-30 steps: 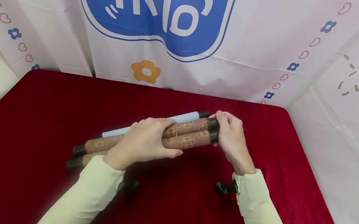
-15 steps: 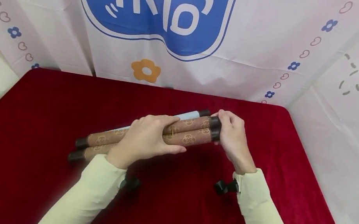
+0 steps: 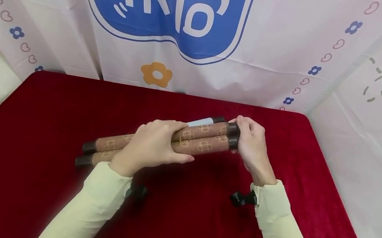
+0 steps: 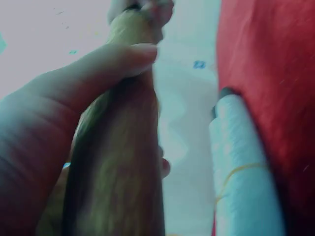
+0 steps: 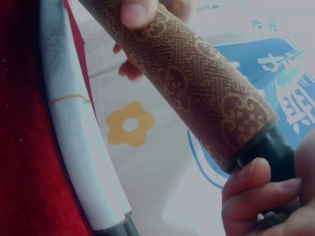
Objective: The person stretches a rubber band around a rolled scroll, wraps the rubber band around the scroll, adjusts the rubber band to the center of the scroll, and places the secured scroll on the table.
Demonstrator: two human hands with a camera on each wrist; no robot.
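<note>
A brown scroll (image 3: 206,138) with gold patterns and dark end knobs forms two rolls side by side, held above the table and slanting up to the right. My left hand (image 3: 150,146) grips it around the middle, thumb on the near side, as the left wrist view also shows its thumb (image 4: 113,64) across a roll. At the scroll's right end, the fingers of my right hand (image 3: 252,146) curl round the dark knobs (image 5: 278,152). Behind it lies a pale blue-white scroll (image 3: 199,122), mostly hidden in the head view; a yellow band (image 5: 71,98) circles it.
Red velvety cloth (image 3: 177,226) covers the table. A white printed curtain (image 3: 273,36) stands along the back edge, and more printed cloth (image 3: 370,136) hangs at the right. Dark wrist-worn devices (image 3: 243,198) project below both wrists.
Both hands and the brown scroll have shifted slightly; its left end has risen in the head view and now covers more of the pale scroll. Both hands keep their hold.
</note>
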